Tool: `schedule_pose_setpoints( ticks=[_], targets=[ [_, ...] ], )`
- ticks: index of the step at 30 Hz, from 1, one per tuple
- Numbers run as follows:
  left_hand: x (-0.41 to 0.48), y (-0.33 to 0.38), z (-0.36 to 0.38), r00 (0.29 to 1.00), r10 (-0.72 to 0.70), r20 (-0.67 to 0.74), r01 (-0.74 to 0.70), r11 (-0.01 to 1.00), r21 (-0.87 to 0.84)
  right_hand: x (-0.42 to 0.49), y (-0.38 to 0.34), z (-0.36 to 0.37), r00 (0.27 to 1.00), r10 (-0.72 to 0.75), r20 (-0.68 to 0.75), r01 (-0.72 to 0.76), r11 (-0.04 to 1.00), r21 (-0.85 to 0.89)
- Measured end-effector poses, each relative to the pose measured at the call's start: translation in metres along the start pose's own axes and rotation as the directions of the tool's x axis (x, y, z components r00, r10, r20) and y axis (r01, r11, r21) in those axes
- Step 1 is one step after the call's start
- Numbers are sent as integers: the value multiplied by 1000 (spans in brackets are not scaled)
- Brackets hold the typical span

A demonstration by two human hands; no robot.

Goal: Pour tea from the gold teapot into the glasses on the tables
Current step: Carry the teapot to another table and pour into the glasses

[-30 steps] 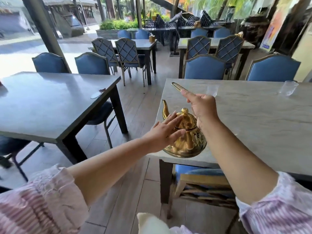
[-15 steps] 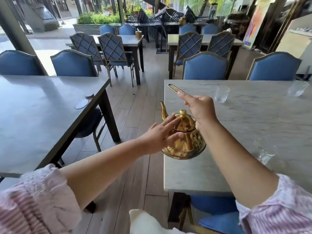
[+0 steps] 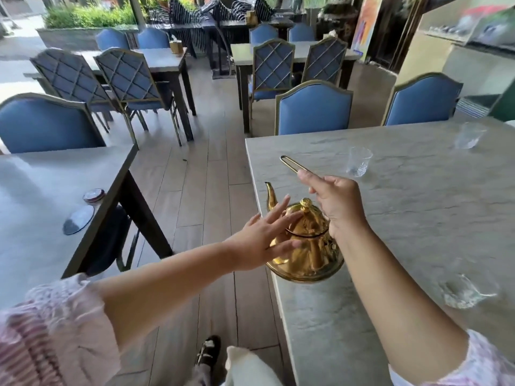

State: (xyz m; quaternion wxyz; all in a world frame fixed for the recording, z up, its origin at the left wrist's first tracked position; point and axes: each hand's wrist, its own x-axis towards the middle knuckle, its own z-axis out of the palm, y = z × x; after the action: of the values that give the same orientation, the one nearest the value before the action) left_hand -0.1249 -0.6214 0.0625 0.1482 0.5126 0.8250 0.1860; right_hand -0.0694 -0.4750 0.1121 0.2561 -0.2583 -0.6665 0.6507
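**Teapot at the table's near-left edge**

On the pale table (image 3: pixel 418 218), we see the gold teapot (image 3: pixel 305 246). Our left hand (image 3: pixel 259 243) lays spread fingers (image 3: pixel 287 218) against its lid; our right hand (image 3: pixel 338 203) pinches the raised handle (image 3: pixel 291 164). A glass (image 3: pixel 359 162) stands beyond.

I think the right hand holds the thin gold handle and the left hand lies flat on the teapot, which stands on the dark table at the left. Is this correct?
Not quite. The head view shows the gold teapot at the edge of the light stone table on the right, not the dark one. The rest holds: the right hand holds the thin handle and the left hand lies flat against the pot.
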Motion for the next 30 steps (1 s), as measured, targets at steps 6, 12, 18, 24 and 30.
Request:
schedule_pose_setpoints(
  ticks=[6,12,18,24,30],
  targets=[
    [60,-62,-17,973,173,151,-176,984,6,54,16,23,986,41,-163,-45,999,-21],
    [135,-111,-41,905,335,262,-332,942,-55,103,25,42,922,46,-384,-37,999,30],
    [201,-131,-44,819,482,310,-471,875,-116,146,32,34,834,65,-548,-58,998,29],
    [268,-130,-38,720,621,309,-586,783,-210,186,35,6,779,74,-623,-99,995,-6],
    [318,-118,-36,639,684,351,-659,722,-208,214,28,-16,710,75,-700,-148,988,-44]
  ],
)
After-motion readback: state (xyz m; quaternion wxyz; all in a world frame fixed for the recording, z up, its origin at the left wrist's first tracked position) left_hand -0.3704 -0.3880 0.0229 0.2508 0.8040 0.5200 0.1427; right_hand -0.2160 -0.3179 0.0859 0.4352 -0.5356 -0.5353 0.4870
